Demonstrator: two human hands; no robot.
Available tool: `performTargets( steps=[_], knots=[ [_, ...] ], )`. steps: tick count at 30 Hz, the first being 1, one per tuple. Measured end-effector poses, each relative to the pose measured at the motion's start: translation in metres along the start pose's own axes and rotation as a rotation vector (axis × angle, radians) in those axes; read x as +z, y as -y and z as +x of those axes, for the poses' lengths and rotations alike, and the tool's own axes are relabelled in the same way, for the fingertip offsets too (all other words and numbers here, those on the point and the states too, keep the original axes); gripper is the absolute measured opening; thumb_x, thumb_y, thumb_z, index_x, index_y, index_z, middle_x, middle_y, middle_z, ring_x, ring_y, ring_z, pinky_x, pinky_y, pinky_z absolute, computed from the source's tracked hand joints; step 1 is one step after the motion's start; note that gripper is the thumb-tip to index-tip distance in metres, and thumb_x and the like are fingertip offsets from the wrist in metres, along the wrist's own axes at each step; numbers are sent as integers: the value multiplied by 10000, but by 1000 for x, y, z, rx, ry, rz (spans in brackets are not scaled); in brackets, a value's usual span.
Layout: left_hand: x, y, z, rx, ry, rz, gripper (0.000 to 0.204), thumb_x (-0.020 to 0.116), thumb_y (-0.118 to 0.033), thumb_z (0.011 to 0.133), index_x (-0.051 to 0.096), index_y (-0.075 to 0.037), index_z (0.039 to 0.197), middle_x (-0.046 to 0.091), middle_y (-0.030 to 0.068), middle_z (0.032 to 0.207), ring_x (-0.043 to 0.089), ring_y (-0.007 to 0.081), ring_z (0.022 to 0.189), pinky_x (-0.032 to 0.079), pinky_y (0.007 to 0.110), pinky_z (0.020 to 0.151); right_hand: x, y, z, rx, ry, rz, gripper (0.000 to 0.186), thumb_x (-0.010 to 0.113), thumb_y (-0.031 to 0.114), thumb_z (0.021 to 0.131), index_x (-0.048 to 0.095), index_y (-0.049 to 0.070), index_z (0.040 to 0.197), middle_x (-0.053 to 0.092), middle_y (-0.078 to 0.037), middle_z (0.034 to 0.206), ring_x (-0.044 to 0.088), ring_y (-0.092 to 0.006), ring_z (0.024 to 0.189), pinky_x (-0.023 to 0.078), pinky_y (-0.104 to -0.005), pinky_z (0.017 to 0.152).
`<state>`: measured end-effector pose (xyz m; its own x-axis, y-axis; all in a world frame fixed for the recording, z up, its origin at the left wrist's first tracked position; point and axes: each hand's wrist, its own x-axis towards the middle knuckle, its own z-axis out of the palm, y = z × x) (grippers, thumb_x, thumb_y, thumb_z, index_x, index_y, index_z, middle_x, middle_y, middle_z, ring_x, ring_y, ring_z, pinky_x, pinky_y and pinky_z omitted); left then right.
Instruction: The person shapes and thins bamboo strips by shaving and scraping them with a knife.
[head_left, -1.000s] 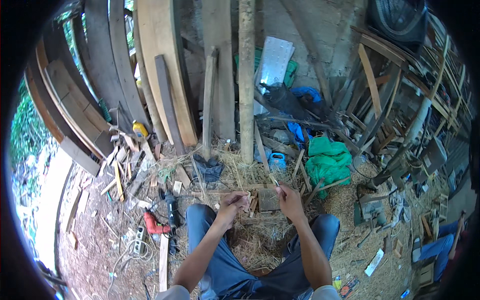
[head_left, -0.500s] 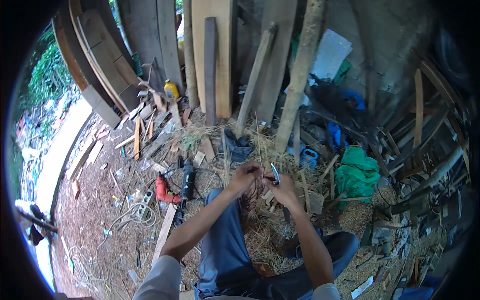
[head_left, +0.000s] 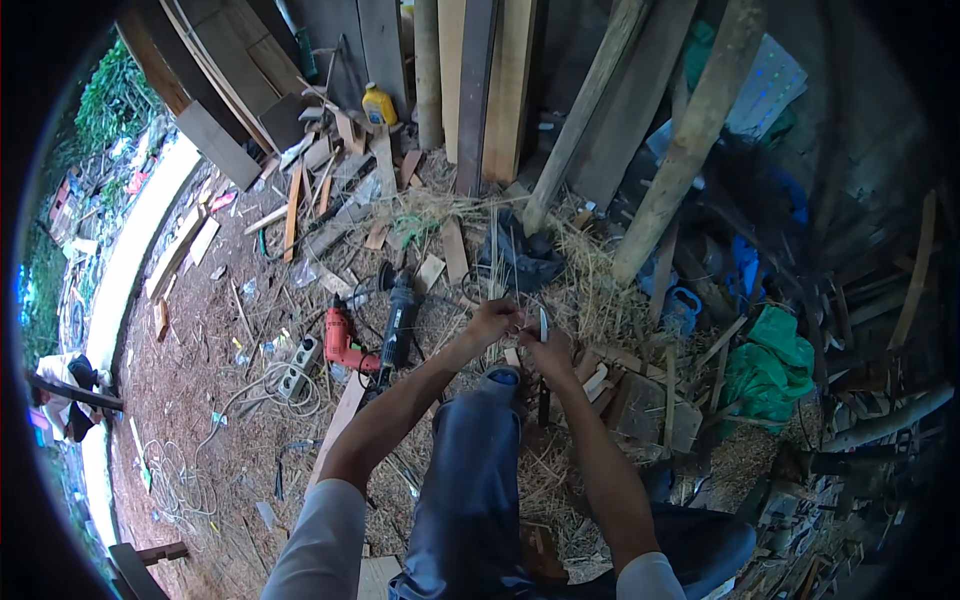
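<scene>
My left hand (head_left: 494,322) is closed in a pinch, with a thin straw stalk (head_left: 517,292) rising from its fingertips. Close beside it, my right hand (head_left: 548,354) grips a small knife (head_left: 543,322) with its pale blade pointing up. The knife's handle is mostly hidden in the fingers. Both hands meet just beyond my raised left knee, over ground strewn with straw (head_left: 585,255). A black plastic bag (head_left: 520,258) lies a little past the hands.
Left of my hands lie a red drill (head_left: 345,343), a dark angle grinder (head_left: 400,325) and a power strip (head_left: 297,370) with coiled cord. Tall planks (head_left: 507,90) and poles (head_left: 690,150) lean at the back. A green plastic bag (head_left: 768,368) lies right. A yellow bottle (head_left: 378,104) stands far left.
The view has shifted, so the surroundings sit differently in the picture. The knife blade leaned left before and now points nearly straight up. Both hands stay close together.
</scene>
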<state>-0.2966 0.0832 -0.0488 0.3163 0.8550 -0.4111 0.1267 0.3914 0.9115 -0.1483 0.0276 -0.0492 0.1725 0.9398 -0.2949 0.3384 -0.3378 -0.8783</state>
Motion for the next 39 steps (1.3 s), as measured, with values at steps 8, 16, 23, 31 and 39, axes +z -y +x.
performTargets(
  steps=[8, 16, 23, 31, 39],
  knots=[
    [-20, 125, 59, 70, -171, 50, 130, 595, -72, 871, 616, 15, 966, 656, 87, 816, 624, 139, 708, 508, 286, 606, 67, -83, 62, 78, 52, -49, 184, 705, 162, 765, 678, 13, 869, 670, -91, 797, 631, -187, 739, 481, -317, 702],
    [-32, 175, 78, -43, -310, -66, 171, 574, -90, 882, 616, 38, 987, 664, 115, 822, 629, 153, 659, 504, 273, 552, 106, -101, 73, 106, 167, -169, 235, 598, 220, 808, 683, 99, 991, 676, -152, 859, 654, -291, 825, 485, -388, 692],
    [-37, 165, 90, -104, -306, 161, 350, 634, -195, 845, 613, 17, 1123, 672, 105, 802, 609, 138, 588, 444, 281, 456, 108, -106, 91, 264, 119, -317, 222, 563, 195, 816, 664, 47, 946, 664, -186, 870, 649, -288, 805, 474, -381, 672],
    [-5, 65, 76, 185, -157, 768, 477, 641, -391, 781, 630, -39, 1103, 638, 252, 993, 614, 388, 962, 475, 434, 844, -25, -71, 58, -2, 268, 592, 224, 416, 139, 970, 454, -4, 1139, 546, -144, 1043, 594, -213, 833, 468, -371, 755],
    [124, -133, 22, 252, 390, 740, 354, 576, -332, 886, 628, -61, 1107, 662, 142, 1017, 643, 256, 907, 500, 371, 779, -243, -20, -50, -106, -148, 234, 286, 359, 105, 975, 373, -15, 1235, 643, -160, 933, 609, -214, 525, 504, -342, 476]
  ],
)
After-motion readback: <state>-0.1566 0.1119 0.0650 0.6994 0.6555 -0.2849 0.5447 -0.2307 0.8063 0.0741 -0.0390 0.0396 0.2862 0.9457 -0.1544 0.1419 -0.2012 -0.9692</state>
